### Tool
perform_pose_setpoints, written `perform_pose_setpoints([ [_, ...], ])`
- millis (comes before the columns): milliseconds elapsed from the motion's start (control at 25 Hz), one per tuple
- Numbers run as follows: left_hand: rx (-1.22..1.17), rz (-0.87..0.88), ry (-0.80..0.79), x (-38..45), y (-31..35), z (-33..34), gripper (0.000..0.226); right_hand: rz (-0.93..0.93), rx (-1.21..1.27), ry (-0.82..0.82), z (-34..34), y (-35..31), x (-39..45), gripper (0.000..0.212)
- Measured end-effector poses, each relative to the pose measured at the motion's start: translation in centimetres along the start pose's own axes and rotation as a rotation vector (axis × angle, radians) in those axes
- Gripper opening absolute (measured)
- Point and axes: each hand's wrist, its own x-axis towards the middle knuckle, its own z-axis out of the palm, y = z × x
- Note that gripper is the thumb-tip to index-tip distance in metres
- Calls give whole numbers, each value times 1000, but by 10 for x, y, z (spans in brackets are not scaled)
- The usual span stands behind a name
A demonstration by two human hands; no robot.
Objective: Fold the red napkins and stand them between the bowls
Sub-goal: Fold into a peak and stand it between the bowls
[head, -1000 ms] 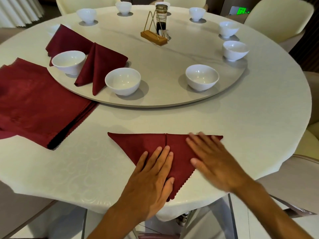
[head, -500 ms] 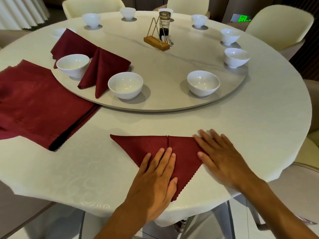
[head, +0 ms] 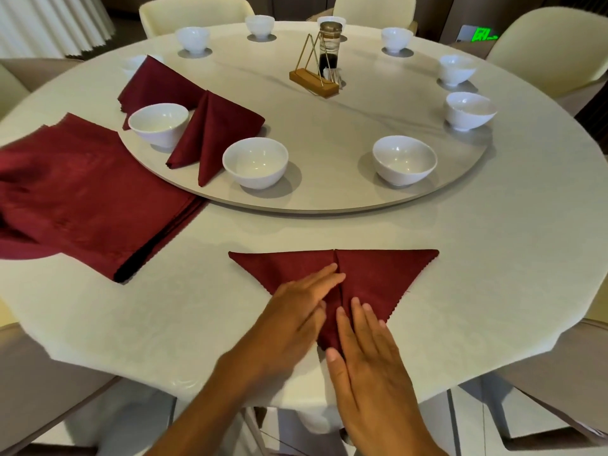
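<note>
A red napkin (head: 378, 274) lies flat on the table near the front edge, folded into a downward-pointing triangle with a centre seam. My left hand (head: 296, 311) presses flat on its left half, fingers straight along the seam. My right hand (head: 368, 350) rests flat on the lower tip, fingers straight. On the turntable (head: 329, 192) a folded napkin (head: 214, 133) stands between two white bowls (head: 158, 125) (head: 255, 161); another folded napkin (head: 158, 83) stands behind the left bowl. Further right sits a third near bowl (head: 404, 159).
A stack of unfolded red napkins (head: 82, 192) lies at the left of the table. More white bowls (head: 470, 108) ring the turntable. A gold wire holder on a wooden base (head: 314, 82) and a dark jar (head: 330, 44) stand near the centre. Cream chairs surround the table.
My right hand has slid from the napkin's right corner down to its lower tip near the table edge. My left hand shifted slightly toward the centre seam. The camera tilted down.
</note>
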Motion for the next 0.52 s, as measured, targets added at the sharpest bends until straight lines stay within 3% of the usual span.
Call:
perform_pose_setpoints([
  [160, 167, 34, 155, -2, -49, -55, 49, -28, -154, -20, 2, -2, -1, 60],
  [360, -11, -62, 135, -5, -84, -98, 19, -26, -183, -18, 6, 1, -3, 57],
  [520, -94, -92, 180, 6, -91, -98, 34, -31, -184, -15, 4, 0, -3, 57],
])
